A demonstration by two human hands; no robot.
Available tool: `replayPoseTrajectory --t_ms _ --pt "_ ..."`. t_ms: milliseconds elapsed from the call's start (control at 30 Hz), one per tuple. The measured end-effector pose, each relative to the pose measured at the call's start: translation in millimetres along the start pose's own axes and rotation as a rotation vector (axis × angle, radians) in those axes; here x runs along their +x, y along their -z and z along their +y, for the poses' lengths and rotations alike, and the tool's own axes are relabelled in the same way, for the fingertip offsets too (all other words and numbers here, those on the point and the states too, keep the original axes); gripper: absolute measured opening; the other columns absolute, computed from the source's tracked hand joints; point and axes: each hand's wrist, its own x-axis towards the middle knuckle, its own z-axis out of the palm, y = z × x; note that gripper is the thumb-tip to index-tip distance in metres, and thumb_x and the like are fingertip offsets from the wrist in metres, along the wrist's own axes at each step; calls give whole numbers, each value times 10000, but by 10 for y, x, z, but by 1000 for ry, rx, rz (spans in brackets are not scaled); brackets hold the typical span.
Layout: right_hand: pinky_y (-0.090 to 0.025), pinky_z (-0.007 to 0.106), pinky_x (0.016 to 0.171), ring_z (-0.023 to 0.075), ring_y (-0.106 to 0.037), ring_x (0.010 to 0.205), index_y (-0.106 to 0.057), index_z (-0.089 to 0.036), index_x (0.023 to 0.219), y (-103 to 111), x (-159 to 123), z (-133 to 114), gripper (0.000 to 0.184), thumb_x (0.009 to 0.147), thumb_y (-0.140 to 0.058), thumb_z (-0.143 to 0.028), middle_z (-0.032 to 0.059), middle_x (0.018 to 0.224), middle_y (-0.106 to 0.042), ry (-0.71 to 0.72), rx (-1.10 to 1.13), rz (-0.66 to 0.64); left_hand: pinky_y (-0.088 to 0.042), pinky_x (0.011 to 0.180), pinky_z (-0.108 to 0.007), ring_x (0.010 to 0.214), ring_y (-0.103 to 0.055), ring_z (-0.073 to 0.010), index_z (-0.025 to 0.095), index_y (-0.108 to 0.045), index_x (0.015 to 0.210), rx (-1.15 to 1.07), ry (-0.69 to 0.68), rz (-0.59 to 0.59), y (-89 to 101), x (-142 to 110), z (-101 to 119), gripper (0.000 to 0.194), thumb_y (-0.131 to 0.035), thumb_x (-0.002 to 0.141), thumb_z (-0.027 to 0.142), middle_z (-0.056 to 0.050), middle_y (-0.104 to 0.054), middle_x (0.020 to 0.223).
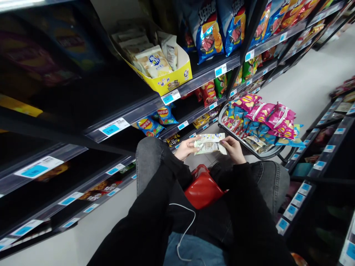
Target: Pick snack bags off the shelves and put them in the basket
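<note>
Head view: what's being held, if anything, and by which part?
A pale snack packet, held by opposite ends: the left hand grips its left end, the right hand its right end.

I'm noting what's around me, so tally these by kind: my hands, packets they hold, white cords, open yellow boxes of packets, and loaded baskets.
Left hand and right hand: 2
Held packet: 1
White cord: 1
Yellow box: 1
Loaded basket: 1
Total: 6
</note>
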Motion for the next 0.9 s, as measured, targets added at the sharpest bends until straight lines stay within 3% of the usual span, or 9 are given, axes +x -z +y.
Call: replayPoseTrajectory --t_ms 233,433,667,900 --pt "-413 243 597 124 -491 638 -523 -195 703 -60 8 36 298 720 -626 -475 -1 691 -555 36 15 -75 -498 574 -286 591 -620 -168 83 -724 895 41 -62 236 15 97 -161 480 -830 450 230 -86 -696 679" --pt "-393 247 606 122 -470 638 -496 -197 705 -95 -6 56 309 736 -613 -481 -4 701 -532 57 48 -147 -469 618 -271 620 -609 -151 120 -731 865 92 -139 265 48 106 -171 416 -810 474 238 -61 -697 704" --pt "-388 258 615 131 -464 643 -487 -197 702 -193 -19 18 330 747 -582 -510 3 692 -526 97 -48 -166 -342 532 -231 512 -452 -101 139 -727 728 432 -321 528 46 77 -127 210 -743 569 274 26 -556 509" --pt "-370 257 590 135 -454 630 -513 -197 733 -361 -110 -15 257 803 -530 -443 15 691 -546 152 -184 -126 -409 775 -274 809 -544 -168 174 -669 787 715 -503 586 72 54 -108 114 -587 744 241 -31 -563 818"
